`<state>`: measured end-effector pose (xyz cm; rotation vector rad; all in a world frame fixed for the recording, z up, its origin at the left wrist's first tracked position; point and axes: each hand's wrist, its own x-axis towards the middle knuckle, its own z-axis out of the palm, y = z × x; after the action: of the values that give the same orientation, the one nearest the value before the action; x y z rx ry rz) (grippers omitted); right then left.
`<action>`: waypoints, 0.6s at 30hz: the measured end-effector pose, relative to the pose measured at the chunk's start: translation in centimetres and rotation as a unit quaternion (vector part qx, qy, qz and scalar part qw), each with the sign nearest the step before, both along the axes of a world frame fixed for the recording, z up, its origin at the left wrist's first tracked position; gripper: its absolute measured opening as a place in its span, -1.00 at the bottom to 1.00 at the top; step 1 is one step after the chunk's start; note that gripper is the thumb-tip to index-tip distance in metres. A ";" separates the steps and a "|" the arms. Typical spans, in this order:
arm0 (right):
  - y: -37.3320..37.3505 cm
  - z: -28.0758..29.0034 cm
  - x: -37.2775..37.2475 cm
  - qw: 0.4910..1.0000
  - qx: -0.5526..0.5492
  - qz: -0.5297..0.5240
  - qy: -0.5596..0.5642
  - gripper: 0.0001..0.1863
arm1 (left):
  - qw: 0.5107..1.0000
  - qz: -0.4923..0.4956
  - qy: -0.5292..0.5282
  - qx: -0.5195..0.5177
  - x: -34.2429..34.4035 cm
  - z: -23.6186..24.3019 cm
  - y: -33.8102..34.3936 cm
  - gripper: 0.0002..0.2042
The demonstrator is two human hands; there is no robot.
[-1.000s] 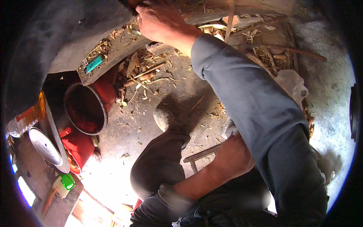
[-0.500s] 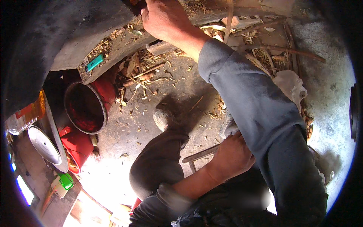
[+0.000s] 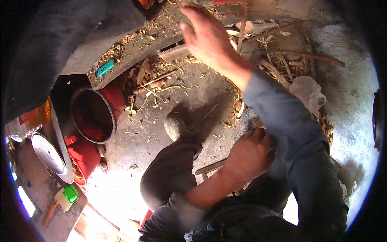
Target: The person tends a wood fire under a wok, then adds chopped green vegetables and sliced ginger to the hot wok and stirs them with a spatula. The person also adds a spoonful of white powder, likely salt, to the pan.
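Observation:
My right hand [image 3: 205, 36] is raised over the dark concrete ledge [image 3: 161, 24] scattered with straw, just right of a dark opening with orange-red bits [image 3: 147, 4], its fingers apart and nothing visible between them. My left hand [image 3: 252, 153] is low, beside my right leg under the grey sleeve, with fingers curled; what it may grip is hidden. A small teal object [image 3: 105, 67] lies on the ledge to the left. A wooden stool-like frame [image 3: 209, 167] is partly visible behind my left hand.
At left stand a red bucket [image 3: 113, 101], a red container [image 3: 82, 161], a clear bottle [image 3: 22, 127], a white lid [image 3: 47, 153] and a green-capped container [image 3: 69, 193]. Sticks [image 3: 290, 54] and a plastic bag [image 3: 306, 92] lie along the right wall [image 3: 346, 113]. Husks litter the floor [image 3: 149, 133].
My right hand has moved right from the dark opening and its fingers have spread. My left hand has shifted slightly upward beside my leg.

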<state>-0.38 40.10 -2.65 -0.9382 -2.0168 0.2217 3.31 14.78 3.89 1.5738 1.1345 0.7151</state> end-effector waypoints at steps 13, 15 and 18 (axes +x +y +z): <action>-19.6 10.9 16.6 0.918 -0.379 -0.005 0.114 -0.74 | 0.925 0.185 -0.329 -0.042 2.4 1.8 -2.0 -0.50; -21.9 10.3 15.6 0.946 -0.303 -0.030 0.109 -0.69 | 0.888 0.252 -0.374 -0.095 3.2 0.9 -2.4 -0.41; -27.1 10.8 13.2 0.924 -0.339 -0.034 0.173 -0.59 | 0.736 0.252 -0.574 -0.257 2.7 -1.4 -3.5 -0.29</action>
<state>12.81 13.05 8.16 -1.2773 -1.5817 1.0219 6.05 11.30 2.46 0.1338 0.6460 1.3197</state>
